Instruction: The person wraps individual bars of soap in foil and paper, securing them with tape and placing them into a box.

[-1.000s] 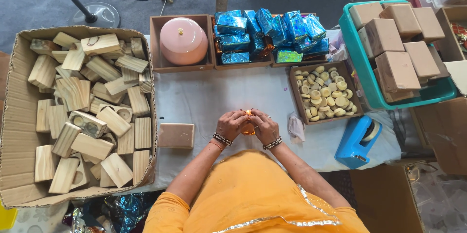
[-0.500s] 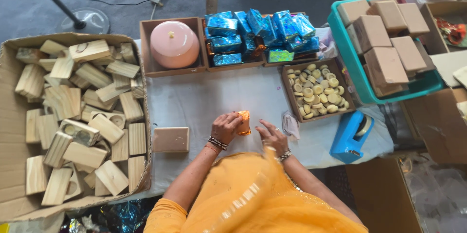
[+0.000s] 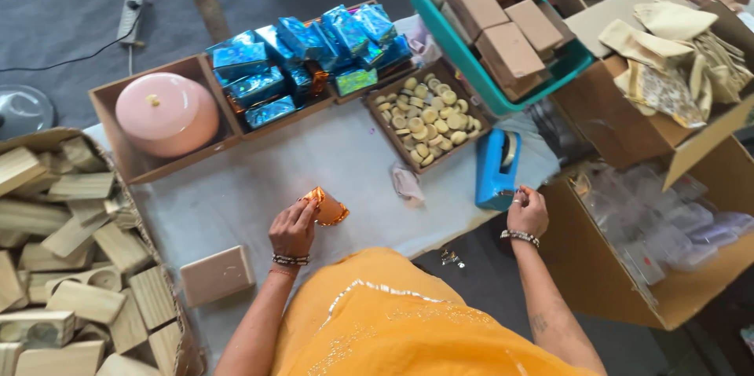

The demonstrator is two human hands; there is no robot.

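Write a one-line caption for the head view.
Left hand holds an orange foil-wrapped piece over the white table; right hand reaches beside the blue tape dispenser.

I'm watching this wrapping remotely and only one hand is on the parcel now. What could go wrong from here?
1. The left hand alone pinches the orange foil parcel; its folds may spring open.
2. The right hand is at the blue tape dispenser, which sits at the table's edge; a pull could tip it off.
3. The pale scrap beside the parcel could get caught up.
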